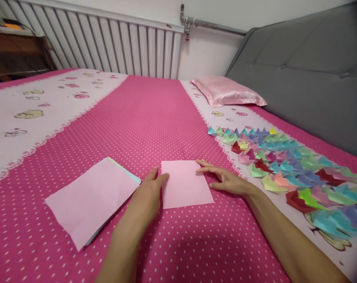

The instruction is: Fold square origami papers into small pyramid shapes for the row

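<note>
A single pale pink paper sheet (184, 183) lies flat on the pink dotted bedspread (154, 118). My left hand (147, 194) rests at the sheet's left edge, fingers together and stretched, thumb touching the paper. My right hand (225, 179) lies flat at the sheet's right edge, fingers spread, fingertips on the paper's upper right corner. Neither hand grips anything. To the left sits a stack of coloured paper sheets (92, 198) with a pink one on top.
Several folded paper shapes (284, 165) in many colours lie in rows on the bed's right side. A pink satin pillow (228, 91) lies near the grey headboard (308, 70). A white radiator (113, 43) stands behind the bed, a wooden table (15, 55) at far left.
</note>
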A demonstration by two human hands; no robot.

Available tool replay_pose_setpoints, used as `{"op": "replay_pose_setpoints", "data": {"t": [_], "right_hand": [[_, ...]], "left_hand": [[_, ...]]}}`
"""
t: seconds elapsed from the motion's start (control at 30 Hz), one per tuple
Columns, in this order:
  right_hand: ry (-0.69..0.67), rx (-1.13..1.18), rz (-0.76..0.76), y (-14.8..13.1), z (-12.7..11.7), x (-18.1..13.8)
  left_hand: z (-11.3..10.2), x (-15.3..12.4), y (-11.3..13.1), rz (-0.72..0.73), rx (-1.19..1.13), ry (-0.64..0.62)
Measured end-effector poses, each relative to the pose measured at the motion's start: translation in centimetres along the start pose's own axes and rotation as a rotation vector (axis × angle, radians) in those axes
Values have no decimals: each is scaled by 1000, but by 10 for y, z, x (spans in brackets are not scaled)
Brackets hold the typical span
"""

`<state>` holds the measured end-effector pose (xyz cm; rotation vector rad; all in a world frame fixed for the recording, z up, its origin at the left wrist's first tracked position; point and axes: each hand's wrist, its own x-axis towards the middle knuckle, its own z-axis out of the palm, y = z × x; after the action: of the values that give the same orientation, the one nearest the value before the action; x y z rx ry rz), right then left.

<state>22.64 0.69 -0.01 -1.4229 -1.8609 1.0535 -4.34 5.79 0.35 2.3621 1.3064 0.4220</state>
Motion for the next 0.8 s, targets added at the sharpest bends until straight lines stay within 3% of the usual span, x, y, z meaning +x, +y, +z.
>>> {"op": "replay_pose_setpoints", "data": {"t": [0.33, 0.8], "right_hand": [[84, -58, -3, 12, 10, 8], [342, -43, 40, 23, 21, 17]], "left_hand": [[-5, 9, 3, 24, -108, -56], [-9, 5, 9, -20, -108, -72]]}}
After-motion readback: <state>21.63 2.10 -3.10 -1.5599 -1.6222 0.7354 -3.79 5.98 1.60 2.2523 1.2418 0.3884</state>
